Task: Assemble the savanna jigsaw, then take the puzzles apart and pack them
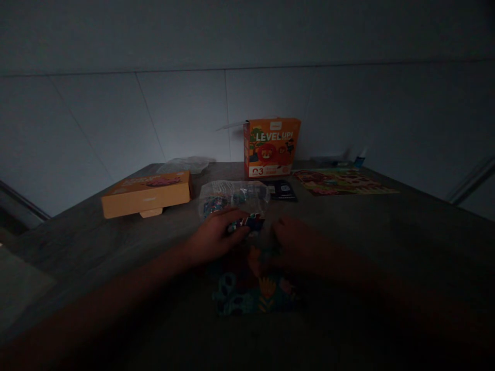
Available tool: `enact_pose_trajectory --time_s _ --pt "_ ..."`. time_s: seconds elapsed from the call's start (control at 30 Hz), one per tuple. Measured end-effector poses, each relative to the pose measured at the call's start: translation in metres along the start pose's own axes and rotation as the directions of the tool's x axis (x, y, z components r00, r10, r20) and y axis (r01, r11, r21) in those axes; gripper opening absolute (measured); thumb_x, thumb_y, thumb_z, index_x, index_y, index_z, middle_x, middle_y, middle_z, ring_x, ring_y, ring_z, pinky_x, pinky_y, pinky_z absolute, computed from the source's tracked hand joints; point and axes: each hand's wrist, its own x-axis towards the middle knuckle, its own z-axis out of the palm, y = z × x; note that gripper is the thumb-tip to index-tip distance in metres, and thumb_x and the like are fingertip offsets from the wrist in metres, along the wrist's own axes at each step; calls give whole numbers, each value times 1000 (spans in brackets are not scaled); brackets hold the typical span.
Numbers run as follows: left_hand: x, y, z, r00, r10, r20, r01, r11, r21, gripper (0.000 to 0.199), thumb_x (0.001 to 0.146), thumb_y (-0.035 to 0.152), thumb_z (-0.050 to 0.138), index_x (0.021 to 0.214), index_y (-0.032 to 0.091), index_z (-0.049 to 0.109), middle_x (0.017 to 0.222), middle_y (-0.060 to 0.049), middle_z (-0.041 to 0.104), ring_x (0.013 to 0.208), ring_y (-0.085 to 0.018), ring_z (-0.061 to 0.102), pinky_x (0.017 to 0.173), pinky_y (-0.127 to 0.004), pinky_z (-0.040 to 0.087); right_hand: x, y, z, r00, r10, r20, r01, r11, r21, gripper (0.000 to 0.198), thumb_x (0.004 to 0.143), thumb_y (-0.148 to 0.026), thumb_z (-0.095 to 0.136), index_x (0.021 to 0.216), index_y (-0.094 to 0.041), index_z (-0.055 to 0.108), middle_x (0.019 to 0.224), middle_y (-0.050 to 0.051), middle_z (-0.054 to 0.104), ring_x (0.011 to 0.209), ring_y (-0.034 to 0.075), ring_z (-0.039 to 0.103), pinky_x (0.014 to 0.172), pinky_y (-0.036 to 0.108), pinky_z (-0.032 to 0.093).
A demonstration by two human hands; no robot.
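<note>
My left hand (220,234) is closed around a few dark, colourful puzzle pieces (249,222), pinched between thumb and fingers. Just beyond it lies a clear plastic bag (232,191) with more printed pieces inside. My right hand (296,242) is beside it, dark and slightly blurred, its fingers curled in; what they hold is hidden. Below both hands, a joined section of jigsaw puzzle (247,301) lies on the table, printed with teal and orange plant shapes. Its upper part is lost in shadow and behind the right hand.
An orange box lid or tray (149,193) lies at left. Upright at the back stands an orange "LEVEL UP!" box (273,149). A dark leaflet (284,190) and a colourful picture sheet (342,181) lie on the grey table (77,237). Crumpled clear plastic (185,165) rests behind.
</note>
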Motion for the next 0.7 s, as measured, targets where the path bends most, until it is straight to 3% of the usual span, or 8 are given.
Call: enact_pose_trajectory --time_s 0.1,0.3,0.4,0.57,0.7 --pt "1 0 -2 997 -6 -71 10 998 59 19 92 24 52 106 18 63 100 -6 69 90 -19 64 83 -33 50 -6 -3 1 997 -49 62 49 999 -3 50 68 -60 73 95 -18 62 99 10 62 88 26 57 65 31 42" --pt "0 -1 -3 985 15 171 -31 995 91 28 86 16 57 114 20 62 113 -6 67 104 -21 63 91 -36 49 -2 -9 -2 984 5 178 -20 996 84 43 70 -47 74 100 -18 63 104 9 62 93 25 59 74 33 48" --pt "-1 0 -2 986 10 165 -23 997 77 27 87 16 56 114 20 61 113 -7 67 103 -21 63 91 -35 50 0 -9 -3 983 -5 186 -27 986 166 44 66 -45 77 98 -18 62 104 8 64 94 26 61 73 33 49" --pt "1 2 -2 988 -19 150 7 997 79 24 88 17 56 111 19 62 109 -7 69 100 -21 64 89 -35 50 3 -8 0 985 -57 163 -18 905 425 49 66 -28 79 111 -23 60 111 3 68 99 24 64 78 31 51" --pt "1 1 -2 988 -19 155 5 996 90 23 89 18 56 111 19 63 106 -6 69 98 -20 64 87 -32 50 5 -5 4 986 -12 166 -64 893 446 37 71 -34 75 103 -21 61 103 2 70 89 21 66 69 29 52"
